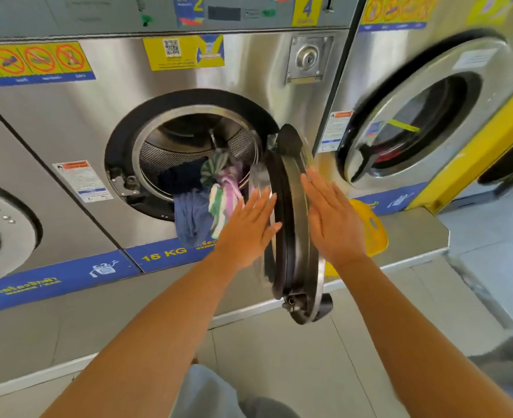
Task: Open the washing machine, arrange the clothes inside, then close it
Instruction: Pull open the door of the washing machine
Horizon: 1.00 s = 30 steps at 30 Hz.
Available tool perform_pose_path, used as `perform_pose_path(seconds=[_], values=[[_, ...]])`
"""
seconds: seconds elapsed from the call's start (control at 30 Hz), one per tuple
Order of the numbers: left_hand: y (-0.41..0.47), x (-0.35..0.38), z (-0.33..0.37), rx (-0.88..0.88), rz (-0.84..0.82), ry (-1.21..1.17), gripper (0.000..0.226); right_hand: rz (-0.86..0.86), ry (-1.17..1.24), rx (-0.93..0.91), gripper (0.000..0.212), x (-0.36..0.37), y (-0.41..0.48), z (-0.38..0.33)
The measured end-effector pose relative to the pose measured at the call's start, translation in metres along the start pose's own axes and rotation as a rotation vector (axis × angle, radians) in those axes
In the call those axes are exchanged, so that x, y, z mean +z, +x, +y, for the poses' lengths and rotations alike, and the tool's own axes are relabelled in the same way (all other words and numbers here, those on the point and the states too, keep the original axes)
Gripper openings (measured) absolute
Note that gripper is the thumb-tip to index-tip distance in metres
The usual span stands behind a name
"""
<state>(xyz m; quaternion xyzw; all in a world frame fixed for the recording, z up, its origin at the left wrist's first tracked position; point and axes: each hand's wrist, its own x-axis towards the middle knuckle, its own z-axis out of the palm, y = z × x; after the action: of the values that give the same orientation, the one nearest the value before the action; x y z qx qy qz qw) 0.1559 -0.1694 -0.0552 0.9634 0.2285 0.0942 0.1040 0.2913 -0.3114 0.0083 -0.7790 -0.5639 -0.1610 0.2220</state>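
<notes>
Your right hand lies flat, fingers spread, on the outer face of the door at frame centre, gripping nothing. Your left hand is flat and open too, at the door's inner side; contact unclear. The door stands edge-on between both hands, swung out from the washing machine. Clothes sit just left of your left hand, spilling over the drum's lower rim. A yellow basket shows behind your right hand.

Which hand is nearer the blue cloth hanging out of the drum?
Left. The left hand is just right of the blue cloth; the right hand is beyond the door.
</notes>
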Motion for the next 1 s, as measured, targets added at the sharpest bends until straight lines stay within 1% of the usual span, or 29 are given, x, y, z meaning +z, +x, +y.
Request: perform_pose_path(seconds=[0.13, 0.23, 0.37, 0.47, 0.57, 0.73, 0.87, 1.0], values=[[0.009, 0.003, 0.018, 0.073, -0.025, 0.025, 0.065, 0.044, -0.17, 0.167, 0.05, -0.002, -0.006, 0.012], [0.016, 0.001, 0.029, 0.105, -0.006, 0.016, 0.064, 0.024, -0.263, 0.298, 0.053, 0.004, -0.009, 0.013], [0.026, -0.001, 0.036, 0.133, -0.012, 0.048, 0.062, 0.005, -0.318, 0.394, 0.059, 0.012, -0.006, 0.024], [0.032, 0.0, 0.041, 0.155, -0.055, -0.002, 0.063, -0.003, -0.364, 0.434, 0.06, 0.015, -0.004, 0.033], [0.04, 0.001, 0.042, 0.193, -0.093, -0.027, 0.064, 0.014, -0.359, 0.498, 0.057, 0.016, 0.001, 0.036], [0.057, -0.004, 0.042, 0.281, -0.134, 0.044, 0.061, 0.026, -0.351, 0.588, 0.057, 0.014, 0.01, 0.042], [0.058, -0.006, 0.04, 0.298, -0.169, 0.044, 0.061, 0.033, -0.357, 0.65, 0.058, 0.014, 0.017, 0.041], [0.052, -0.007, 0.029, 0.318, -0.14, 0.048, 0.062, 0.075, -0.357, 0.701, 0.063, 0.021, 0.022, 0.028]])
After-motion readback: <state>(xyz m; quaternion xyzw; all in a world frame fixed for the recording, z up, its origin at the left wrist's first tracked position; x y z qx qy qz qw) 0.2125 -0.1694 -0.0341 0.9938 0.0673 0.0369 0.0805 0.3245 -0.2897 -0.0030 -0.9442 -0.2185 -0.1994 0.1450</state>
